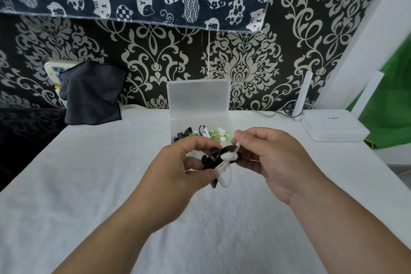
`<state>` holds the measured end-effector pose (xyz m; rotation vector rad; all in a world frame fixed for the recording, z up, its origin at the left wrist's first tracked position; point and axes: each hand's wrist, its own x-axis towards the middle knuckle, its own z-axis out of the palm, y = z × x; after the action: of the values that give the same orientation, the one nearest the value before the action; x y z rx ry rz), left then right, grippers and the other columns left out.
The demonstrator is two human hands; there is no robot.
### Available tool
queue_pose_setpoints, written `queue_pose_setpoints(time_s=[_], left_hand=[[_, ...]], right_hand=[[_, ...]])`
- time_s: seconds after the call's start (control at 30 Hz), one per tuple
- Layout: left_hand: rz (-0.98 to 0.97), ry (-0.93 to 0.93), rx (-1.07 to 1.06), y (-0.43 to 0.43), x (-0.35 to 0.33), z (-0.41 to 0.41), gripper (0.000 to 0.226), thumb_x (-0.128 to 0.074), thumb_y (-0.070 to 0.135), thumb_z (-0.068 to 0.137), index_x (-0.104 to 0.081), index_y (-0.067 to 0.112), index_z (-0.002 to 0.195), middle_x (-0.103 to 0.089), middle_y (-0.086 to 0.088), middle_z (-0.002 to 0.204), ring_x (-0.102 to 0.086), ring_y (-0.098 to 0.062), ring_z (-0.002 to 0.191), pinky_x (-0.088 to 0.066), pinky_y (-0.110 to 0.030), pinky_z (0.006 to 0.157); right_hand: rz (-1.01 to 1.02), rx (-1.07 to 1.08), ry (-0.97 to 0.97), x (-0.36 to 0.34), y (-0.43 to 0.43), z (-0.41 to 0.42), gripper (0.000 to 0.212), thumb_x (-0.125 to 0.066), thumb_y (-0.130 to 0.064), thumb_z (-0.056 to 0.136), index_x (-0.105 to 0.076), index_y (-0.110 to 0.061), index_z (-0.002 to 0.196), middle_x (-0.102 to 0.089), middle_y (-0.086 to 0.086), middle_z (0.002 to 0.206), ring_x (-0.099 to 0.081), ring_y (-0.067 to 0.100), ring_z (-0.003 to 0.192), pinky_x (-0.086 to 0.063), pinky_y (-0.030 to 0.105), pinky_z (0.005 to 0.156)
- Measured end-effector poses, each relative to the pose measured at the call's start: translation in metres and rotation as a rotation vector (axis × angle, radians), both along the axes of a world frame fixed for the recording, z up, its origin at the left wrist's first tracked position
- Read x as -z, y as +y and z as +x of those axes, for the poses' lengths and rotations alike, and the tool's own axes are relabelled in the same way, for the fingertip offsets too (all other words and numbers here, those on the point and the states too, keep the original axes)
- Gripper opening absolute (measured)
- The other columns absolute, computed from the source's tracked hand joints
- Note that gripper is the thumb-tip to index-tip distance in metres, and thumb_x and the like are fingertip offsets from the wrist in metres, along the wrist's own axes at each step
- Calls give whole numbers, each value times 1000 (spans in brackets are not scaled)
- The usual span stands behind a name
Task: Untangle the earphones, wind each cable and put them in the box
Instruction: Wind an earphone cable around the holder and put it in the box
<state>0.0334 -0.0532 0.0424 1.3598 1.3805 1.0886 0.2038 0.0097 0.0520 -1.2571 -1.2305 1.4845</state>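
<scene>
White cloth [89, 184] lies nearest, and above it, close to the person, both hands meet round a small black-and-white bundle of earphones [220, 158]. From the left, the left hand [178, 169] grips the bundle, fingers curled over its black part and thumb beneath. At the bundle's upper right, the right hand [273, 158] pinches a white cable end [236, 145] between thumb and forefinger, its other fingers curled behind. The bundle's long axis runs from a white loop hanging low by the left thumb, up and away toward that pinch. It sits between the two hands, held off the cloth. Straight beyond, just past the fingertips, the clear plastic box [173, 131] stands open, its lid [198, 98] raised upright behind it, with wound earphones [213, 134] already inside. The right hand's fingertips look nearer its front edge. I judge the coming move to be a short forward carry, once the white end is tucked.
</scene>
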Motion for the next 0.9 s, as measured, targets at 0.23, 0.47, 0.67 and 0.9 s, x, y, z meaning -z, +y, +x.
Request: queue_pose_setpoints(time_s=[0.23,0.47,0.67,0.9], left_hand=[[-95,-126,-97,2,5,0,30,-69,-8,83,-70,15,102,-76,-3,89,-71,-29,70,-51,-40,86],[-81,26,-54,-1,1,3,28,-73,-3,81,-73,22,94,-75,-4,74,-66,-28,59,-41,-34,67],[-16,240,-27,-2,-3,8,32,-73,0,79,-74,31,88,-72,11,84,-69,-19,62,-55,-45,66],[34,170,58,-4,0,9,43,-75,-6,80,-74,36,91,-71,10,82,-67,-15,63,-58,-34,68]], right_hand=[[153,-21,-57,-2,-1,4,21,-68,-17,91,-71,-1,79,-64,0,66,-55,11,59,-43,24,55],[152,-85,26,-5,-6,-1,21,-62,-10,96,-67,-4,77,-70,8,72,-67,19,56,-52,23,51],[184,-54,-10,2,-4,-4,21,-66,-7,93,-69,3,74,-68,26,74,-63,24,54,-53,27,51],[177,-20,-195,11,0,-3,23,-73,-13,88,-71,-8,66,-62,7,56,-51,10,46,-41,21,44]])
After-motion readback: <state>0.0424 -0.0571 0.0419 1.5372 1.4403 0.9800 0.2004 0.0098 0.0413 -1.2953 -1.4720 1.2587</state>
